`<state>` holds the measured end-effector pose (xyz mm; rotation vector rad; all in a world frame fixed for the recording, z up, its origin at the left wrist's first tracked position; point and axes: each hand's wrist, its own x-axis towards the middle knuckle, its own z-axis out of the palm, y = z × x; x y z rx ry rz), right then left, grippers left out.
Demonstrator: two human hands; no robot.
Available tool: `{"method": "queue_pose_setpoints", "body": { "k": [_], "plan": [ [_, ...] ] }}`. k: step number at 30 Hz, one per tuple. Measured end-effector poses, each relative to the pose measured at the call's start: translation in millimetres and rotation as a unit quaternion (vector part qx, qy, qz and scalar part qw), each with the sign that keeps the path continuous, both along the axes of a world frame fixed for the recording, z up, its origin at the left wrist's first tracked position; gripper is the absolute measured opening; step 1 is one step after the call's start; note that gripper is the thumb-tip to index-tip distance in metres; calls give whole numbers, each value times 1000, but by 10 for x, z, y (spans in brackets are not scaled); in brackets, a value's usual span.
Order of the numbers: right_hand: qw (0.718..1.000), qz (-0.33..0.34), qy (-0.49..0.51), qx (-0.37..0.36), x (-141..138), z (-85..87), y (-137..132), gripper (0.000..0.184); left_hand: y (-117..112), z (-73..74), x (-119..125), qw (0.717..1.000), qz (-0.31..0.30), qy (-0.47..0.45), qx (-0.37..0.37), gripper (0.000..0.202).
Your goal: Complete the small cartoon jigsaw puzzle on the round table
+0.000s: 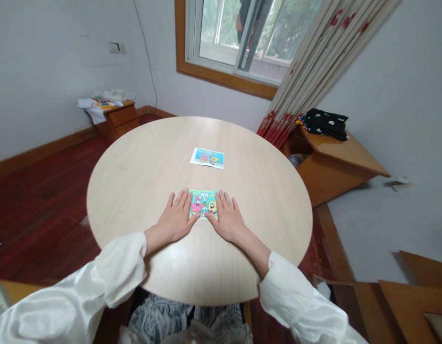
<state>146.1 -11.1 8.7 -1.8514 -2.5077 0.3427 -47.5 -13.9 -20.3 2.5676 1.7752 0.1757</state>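
A small colourful cartoon puzzle (204,203), or a picture card like one, lies flat on the round table, showing a pink, a pale blue-green and a yellow figure. My left hand (175,217) rests flat along its left edge, fingers stretched out and thumb at the lower side. Along the right edge lies my right hand (228,217), likewise flat with fingers extended. Both hands touch the picture's borders and cover its side edges. Farther back, a printed sheet (207,158) with a similar cartoon on a blue ground and a white margin lies apart from my hands.
The round pale wood table (135,181) stands before me. Behind it are a window (242,43) and a red-patterned curtain (314,62). A wooden cabinet (335,162) with dark cloth (324,124) stands right; a small drawer unit (122,119) with papers stands back left.
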Motion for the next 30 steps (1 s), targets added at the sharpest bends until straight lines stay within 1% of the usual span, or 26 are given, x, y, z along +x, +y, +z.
{"method": "queue_pose_setpoints", "body": {
  "k": [6,9,12,16,19,26,30],
  "plan": [
    [1000,-3,-5,-13,31,82,133,75,141,117,64,999,4,16,-46,71],
    [1000,-4,1,6,33,78,143,74,159,140,95,1000,7,2,-27,70],
    [999,0,7,33,14,34,112,74,141,130,136,1000,-10,-9,2,71],
    [1000,2,10,28,-12,-12,88,73,117,109,195,999,-23,9,-26,73],
    [1000,0,13,29,-13,-21,92,71,111,102,216,999,-20,18,-29,71],
    [999,-7,20,30,-16,-23,106,71,156,58,203,999,-31,-11,-12,70],
    [998,-11,44,38,12,-42,121,70,167,75,154,998,-49,-34,10,69]
  ]
}}
